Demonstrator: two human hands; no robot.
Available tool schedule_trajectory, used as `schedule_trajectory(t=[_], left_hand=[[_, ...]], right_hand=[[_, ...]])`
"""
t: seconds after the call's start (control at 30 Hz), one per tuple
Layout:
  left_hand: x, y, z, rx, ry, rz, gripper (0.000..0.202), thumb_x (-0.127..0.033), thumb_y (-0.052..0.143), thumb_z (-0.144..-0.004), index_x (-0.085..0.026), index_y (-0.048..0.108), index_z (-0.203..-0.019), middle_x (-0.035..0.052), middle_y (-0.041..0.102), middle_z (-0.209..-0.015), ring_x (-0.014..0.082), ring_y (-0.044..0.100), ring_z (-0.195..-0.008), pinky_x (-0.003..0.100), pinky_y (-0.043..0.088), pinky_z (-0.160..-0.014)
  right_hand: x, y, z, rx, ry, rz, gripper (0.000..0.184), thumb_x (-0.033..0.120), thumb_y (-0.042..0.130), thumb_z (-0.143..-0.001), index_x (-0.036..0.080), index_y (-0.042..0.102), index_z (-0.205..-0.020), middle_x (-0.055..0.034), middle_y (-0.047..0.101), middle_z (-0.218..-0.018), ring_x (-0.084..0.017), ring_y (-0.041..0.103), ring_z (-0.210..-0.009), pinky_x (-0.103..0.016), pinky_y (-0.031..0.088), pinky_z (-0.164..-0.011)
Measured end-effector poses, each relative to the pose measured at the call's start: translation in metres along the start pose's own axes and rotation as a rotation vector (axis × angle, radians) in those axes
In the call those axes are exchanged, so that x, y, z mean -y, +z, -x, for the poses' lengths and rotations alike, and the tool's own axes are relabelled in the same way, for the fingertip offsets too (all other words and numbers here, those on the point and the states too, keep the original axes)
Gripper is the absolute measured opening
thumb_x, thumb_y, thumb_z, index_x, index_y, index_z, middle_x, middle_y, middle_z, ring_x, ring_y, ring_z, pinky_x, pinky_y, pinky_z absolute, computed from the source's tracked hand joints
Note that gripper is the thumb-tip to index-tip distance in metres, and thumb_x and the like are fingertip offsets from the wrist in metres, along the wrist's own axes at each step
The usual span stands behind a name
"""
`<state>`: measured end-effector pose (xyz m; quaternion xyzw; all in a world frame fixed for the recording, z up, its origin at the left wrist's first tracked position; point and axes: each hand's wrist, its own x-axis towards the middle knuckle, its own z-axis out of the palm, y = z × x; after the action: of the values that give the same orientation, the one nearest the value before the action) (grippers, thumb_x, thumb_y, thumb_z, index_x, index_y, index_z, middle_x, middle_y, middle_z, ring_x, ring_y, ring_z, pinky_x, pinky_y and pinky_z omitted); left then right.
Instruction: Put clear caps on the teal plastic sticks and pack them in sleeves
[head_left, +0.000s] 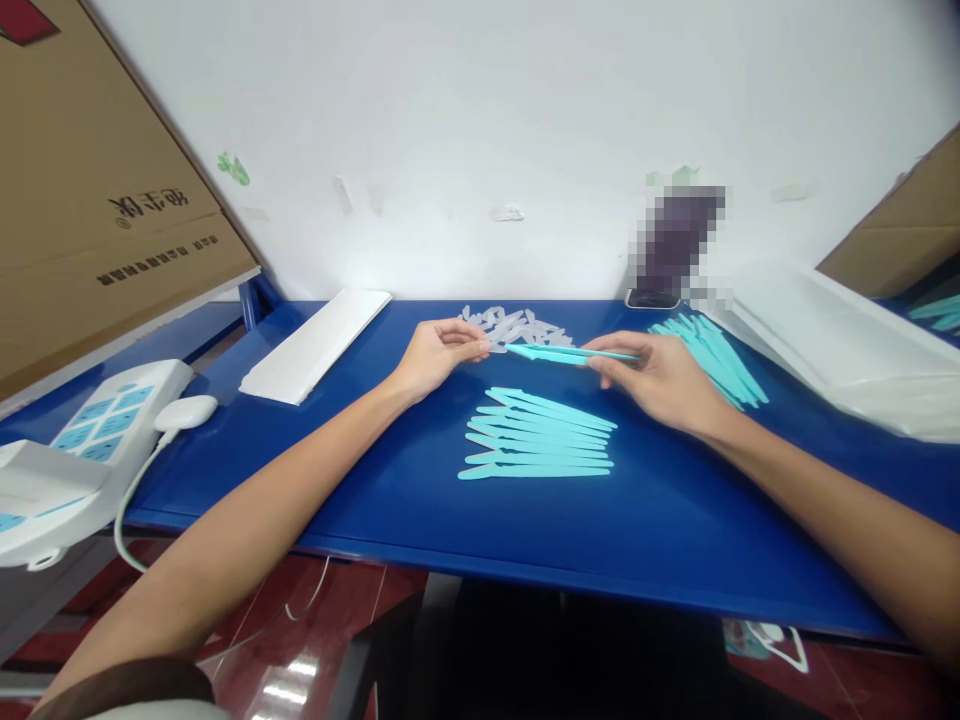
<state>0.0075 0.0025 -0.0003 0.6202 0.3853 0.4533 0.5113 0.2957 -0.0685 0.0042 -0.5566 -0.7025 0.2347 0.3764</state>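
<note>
My right hand (652, 372) pinches turquoise eyebrow razors (551, 354), seemingly more than one, their blade ends pointing left. Closed at the fingertips, my left hand (439, 355) holds a small translucent blade cover (496, 347) close to those ends; whether they touch is unclear. Just behind my hands lies a heap of translucent blade covers (525, 325). Several turquoise razors (540, 435) are fanned out in a row in front of me, blade ends to the left. Another bunch of turquoise razors (709, 358) rests beyond my right hand.
On the blue table (390, 510) a flat white box (315, 345) lies at left. A power strip (112, 410) and white charger (186, 412) sit at the left edge. A phone (675, 245) leans on the wall. White plastic packaging (847, 350) is at right, a large carton (97, 190) at left.
</note>
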Motion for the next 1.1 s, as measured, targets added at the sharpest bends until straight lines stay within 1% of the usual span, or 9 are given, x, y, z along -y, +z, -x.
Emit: schedule_trajectory(t=[0.17,0.33,0.47,0.57,0.7,0.8,0.9,1.0,1.1], left_hand=[[-0.001,0.001,0.001,-0.007,0.002,-0.02,0.03,-0.031,0.091,-0.062,-0.014,0.073,-0.079,0.005,0.075,-0.074,0.0169,0.071,-0.073,0.034,0.058,-0.078],[0.0,0.005,0.003,0.036,0.01,-0.026,0.032,-0.033,0.091,-0.063,-0.013,0.074,-0.08,0.0054,0.074,-0.073,0.0177,0.071,-0.073,0.034,0.058,-0.077],[0.0,0.011,0.005,0.047,-0.031,0.013,0.031,-0.032,0.092,-0.062,-0.013,0.073,-0.08,0.006,0.075,-0.073,0.018,0.072,-0.074,0.035,0.059,-0.08],[0.0,0.013,0.006,0.04,-0.067,0.052,0.031,-0.03,0.093,-0.062,-0.013,0.073,-0.078,0.0061,0.076,-0.074,0.0179,0.073,-0.074,0.036,0.06,-0.082],[0.003,0.012,0.005,0.016,-0.089,0.13,0.034,-0.029,0.095,-0.059,-0.012,0.071,-0.078,0.006,0.076,-0.074,0.0168,0.074,-0.074,0.034,0.06,-0.082],[0.005,0.011,0.003,0.005,-0.092,0.189,0.038,-0.028,0.097,-0.056,-0.011,0.071,-0.077,0.0056,0.076,-0.074,0.0157,0.074,-0.073,0.033,0.061,-0.082],[0.007,0.011,0.003,0.002,-0.105,0.223,0.04,-0.029,0.098,-0.054,-0.011,0.07,-0.078,0.005,0.075,-0.074,0.0156,0.074,-0.073,0.034,0.061,-0.085],[0.007,0.012,0.003,-0.003,-0.116,0.219,0.04,-0.027,0.097,-0.056,-0.011,0.069,-0.078,0.004,0.074,-0.073,0.016,0.075,-0.075,0.036,0.06,-0.09],[0.005,0.012,0.003,-0.016,-0.128,0.221,0.035,-0.024,0.095,-0.059,-0.011,0.069,-0.078,0.004,0.074,-0.074,0.0162,0.075,-0.076,0.036,0.06,-0.09]], right_hand=[[0.001,0.001,0.001,0.019,-0.004,-0.014,0.032,0.048,0.066,-0.087,0.02,0.075,-0.101,-0.0034,0.071,-0.069,-0.02,0.063,-0.061,-0.033,0.047,-0.057],[0.006,0.006,0.003,-0.008,-0.027,-0.04,0.03,0.048,0.066,-0.088,0.022,0.074,-0.1,-0.0034,0.071,-0.07,-0.021,0.065,-0.062,-0.033,0.049,-0.059],[0.01,0.012,0.005,-0.049,-0.044,-0.149,0.031,0.05,0.065,-0.089,0.022,0.068,-0.1,-0.0054,0.073,-0.083,-0.02,0.066,-0.066,-0.033,0.052,-0.061],[0.012,0.014,0.005,-0.056,-0.042,-0.249,0.03,0.05,0.065,-0.09,0.022,0.062,-0.1,-0.0053,0.074,-0.086,-0.018,0.064,-0.068,-0.033,0.053,-0.065],[0.012,0.015,0.006,-0.055,-0.035,-0.347,0.023,0.045,0.064,-0.091,0.022,0.058,-0.091,-0.0043,0.074,-0.084,-0.018,0.066,-0.071,-0.034,0.053,-0.071],[0.012,0.016,0.007,-0.021,-0.018,-0.466,0.023,0.044,0.064,-0.092,0.023,0.056,-0.089,-0.004,0.074,-0.081,-0.021,0.072,-0.077,-0.038,0.056,-0.077],[0.012,0.017,0.007,0.012,0.012,-0.577,0.025,0.044,0.067,-0.091,0.023,0.053,-0.089,-0.0032,0.074,-0.081,-0.025,0.076,-0.083,-0.043,0.059,-0.082],[0.013,0.017,0.006,0.016,0.051,-0.612,0.03,0.046,0.069,-0.088,0.023,0.05,-0.087,-0.0026,0.074,-0.08,-0.026,0.077,-0.085,-0.045,0.061,-0.085],[0.013,0.016,0.006,0.03,0.084,-0.616,0.032,0.047,0.07,-0.086,0.023,0.048,-0.086,-0.0022,0.073,-0.079,-0.028,0.078,-0.088,-0.048,0.061,-0.087]])
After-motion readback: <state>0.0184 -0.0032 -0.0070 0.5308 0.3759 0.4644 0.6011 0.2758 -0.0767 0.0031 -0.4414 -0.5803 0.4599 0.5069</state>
